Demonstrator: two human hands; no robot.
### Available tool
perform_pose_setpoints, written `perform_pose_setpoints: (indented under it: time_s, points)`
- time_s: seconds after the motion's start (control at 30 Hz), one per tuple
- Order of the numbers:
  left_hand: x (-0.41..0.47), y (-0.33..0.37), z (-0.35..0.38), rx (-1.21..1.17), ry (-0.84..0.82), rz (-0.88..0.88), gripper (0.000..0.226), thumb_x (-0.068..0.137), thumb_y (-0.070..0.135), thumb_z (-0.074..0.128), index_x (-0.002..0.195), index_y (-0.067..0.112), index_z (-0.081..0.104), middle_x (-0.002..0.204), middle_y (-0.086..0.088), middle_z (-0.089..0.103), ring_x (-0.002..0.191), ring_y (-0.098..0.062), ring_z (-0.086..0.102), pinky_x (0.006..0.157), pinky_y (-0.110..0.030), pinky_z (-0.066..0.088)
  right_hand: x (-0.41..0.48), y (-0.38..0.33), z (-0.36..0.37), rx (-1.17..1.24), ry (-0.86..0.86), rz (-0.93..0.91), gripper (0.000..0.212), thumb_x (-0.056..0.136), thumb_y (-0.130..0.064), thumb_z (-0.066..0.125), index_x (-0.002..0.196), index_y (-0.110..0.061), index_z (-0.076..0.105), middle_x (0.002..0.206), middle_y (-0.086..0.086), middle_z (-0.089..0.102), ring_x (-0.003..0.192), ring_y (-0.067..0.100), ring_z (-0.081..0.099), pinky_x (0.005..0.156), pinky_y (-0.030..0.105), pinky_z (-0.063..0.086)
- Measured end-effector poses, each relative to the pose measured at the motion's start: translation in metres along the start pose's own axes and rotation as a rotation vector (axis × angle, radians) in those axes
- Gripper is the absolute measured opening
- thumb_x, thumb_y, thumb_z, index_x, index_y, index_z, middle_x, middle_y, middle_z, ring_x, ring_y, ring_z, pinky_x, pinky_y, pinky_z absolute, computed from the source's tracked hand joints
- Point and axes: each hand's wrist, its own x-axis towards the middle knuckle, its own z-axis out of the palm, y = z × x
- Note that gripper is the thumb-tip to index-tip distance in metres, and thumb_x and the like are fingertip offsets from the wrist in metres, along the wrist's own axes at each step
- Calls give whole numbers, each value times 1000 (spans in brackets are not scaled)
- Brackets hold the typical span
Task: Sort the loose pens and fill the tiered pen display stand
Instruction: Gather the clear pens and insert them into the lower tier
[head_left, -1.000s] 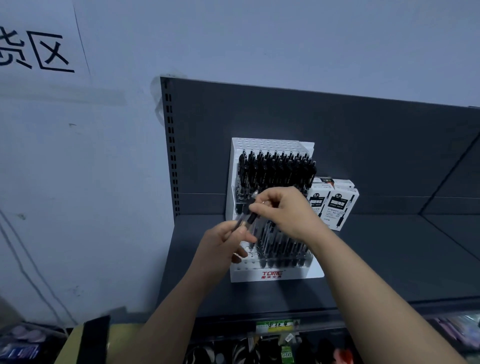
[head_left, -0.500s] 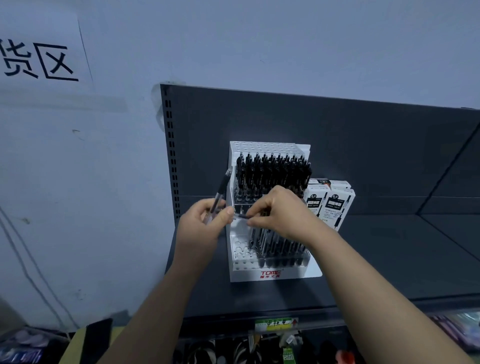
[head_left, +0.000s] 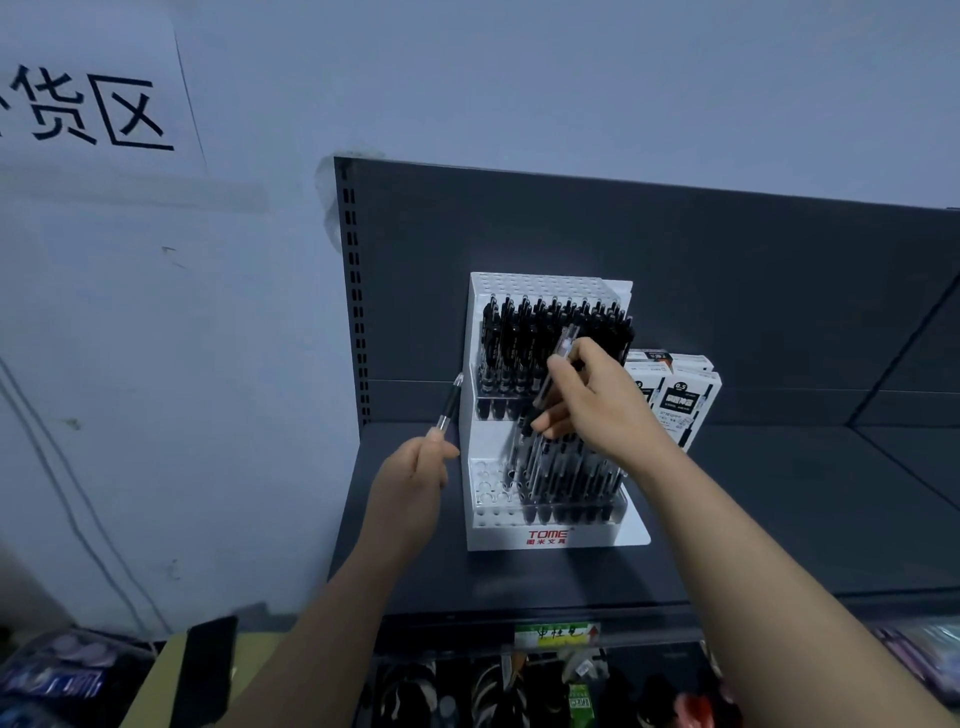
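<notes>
Left hand (head_left: 413, 480): curled round the lower end of a black-grip pen (head_left: 450, 405), which is held upright just beside the left wall of the display stand (head_left: 545, 538).

Right hand (head_left: 602, 410): a clear pen (head_left: 558, 364) is pinched at mid-barrel between thumb and fingertips and tilted, with its lower end aimed down into the stand below the hand. Whether that end has entered a hole cannot be told.

Stand: seen between and beyond both hands, on a dark shelf (head_left: 779, 509). Upper-tier pens (head_left: 550, 332) are packed above the right hand; lower-tier pens (head_left: 571, 478) are massed under it. Empty holes (head_left: 485, 486) are left on the side nearer the left hand. Pen boxes (head_left: 685, 400) are stacked just beyond the right wrist.

Handling, as judged: the pens are taken to be light, stiff and smooth-barrelled, so a slip is likely if they are gripped loosely. A pinch at mid-barrel or on the rubber grip is favoured; the clip end is best left free. The holes are narrow, so each pen is to be brought near vertical before it is lowered, and neighbouring pens are easily knocked askew.
</notes>
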Motion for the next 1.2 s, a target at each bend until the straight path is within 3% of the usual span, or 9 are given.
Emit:
perform_pose_setpoints:
  time_s: [0.07,0.17,0.43,0.57,0.67,0.87,1.0,1.1,1.2]
  points:
    - [0,-6,3,42,-21,6,36,102,27,34,83,14,62,72,-2,51,65,-13,47,59,-26,36,2,3,2,-139,15,-31,23,101,-26,47,85,-9,46,74,10,68,61,20,69,61,42,57]
    - [-1,-12,6,79,-43,23,32,101,20,36,84,11,62,72,-3,51,64,-13,45,57,-27,35,9,13,4,-423,46,-127,15,95,-20,57,87,-8,52,74,0,60,60,11,53,59,30,47]
    - [3,-22,11,81,-47,7,32,101,22,36,87,12,64,70,-1,51,62,-12,46,57,-28,35,18,32,12,-647,-56,-164,10,94,-26,59,100,-19,53,87,-1,65,79,20,60,73,40,52]
    - [4,-21,12,78,-42,4,33,101,22,37,87,11,64,72,-2,52,64,-13,46,59,-30,36,20,32,15,-789,-95,-182,20,99,-30,47,94,-12,54,86,4,60,89,24,50,74,35,39]
    - [5,-20,12,75,-44,2,33,101,22,37,87,11,65,71,-2,52,64,-13,46,60,-29,36,22,33,15,-873,-136,-169,26,99,-33,47,102,-11,60,102,0,50,104,20,41,92,36,38]
    - [7,-16,11,32,-78,-18,26,100,21,42,88,24,65,69,4,53,61,-8,46,57,-26,36,25,42,18,-808,-35,-128,17,90,-28,64,99,-15,70,109,0,44,108,18,37,101,34,37]
    - [4,-12,9,4,-108,35,34,96,26,53,63,33,59,54,10,49,47,-3,36,49,-21,31,27,40,22,-775,-15,-106,15,85,-29,71,93,-17,71,110,-1,48,108,17,39,100,34,39]
    - [2,-9,8,6,-116,62,25,94,23,56,73,32,66,56,15,53,49,-1,39,47,-14,32,29,36,21,-752,-55,-97,10,84,-27,73,88,-17,72,105,-4,46,106,15,37,103,36,38]
    - [4,-9,7,0,-86,55,13,93,24,58,85,25,69,65,7,55,50,-1,40,48,-12,34,30,34,20,-791,-54,-111,9,84,-27,73,87,-18,73,102,-6,45,104,15,36,103,37,37]
